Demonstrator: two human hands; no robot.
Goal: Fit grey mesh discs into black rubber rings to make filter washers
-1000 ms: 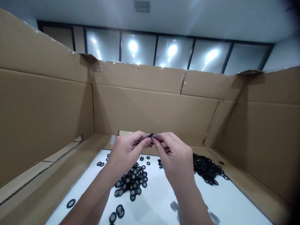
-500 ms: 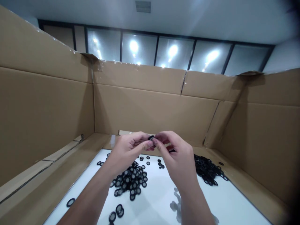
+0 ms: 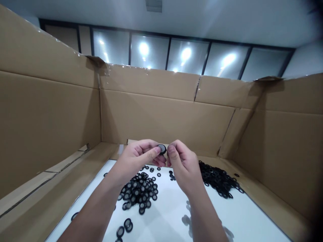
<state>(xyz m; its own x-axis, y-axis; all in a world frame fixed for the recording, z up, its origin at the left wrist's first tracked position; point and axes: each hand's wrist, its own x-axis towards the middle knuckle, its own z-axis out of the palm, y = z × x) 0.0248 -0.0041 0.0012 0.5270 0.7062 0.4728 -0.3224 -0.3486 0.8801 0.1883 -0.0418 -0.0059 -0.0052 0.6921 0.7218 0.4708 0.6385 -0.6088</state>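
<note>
In the head view, my left hand point(image 3: 141, 156) pinches a round grey disc with a black rim point(image 3: 162, 149) between thumb and fingers, its flat face toward me. Just right of it, my right hand point(image 3: 183, 161) has thumb and forefinger pressed together, apart from the disc by a small gap. Whatever its curled fingers may hold is hidden. Below my left hand spreads a pile of black-rimmed discs point(image 3: 138, 191). Beyond my right wrist lies a heap of black rings point(image 3: 219, 179). Plain grey discs point(image 3: 187, 220) lie partly behind my right forearm.
A white board point(image 3: 161, 215) carries the piles. Tall cardboard walls point(image 3: 156, 114) enclose it at the back and both sides. Several rimmed discs point(image 3: 128, 224) lie near the front, and a few small dark pieces point(image 3: 172, 175) lie in the middle.
My right hand has drawn slightly away from the rimmed disc, its fingers now more closed. The disc stays in my left hand, turned so that its grey face shows.
</note>
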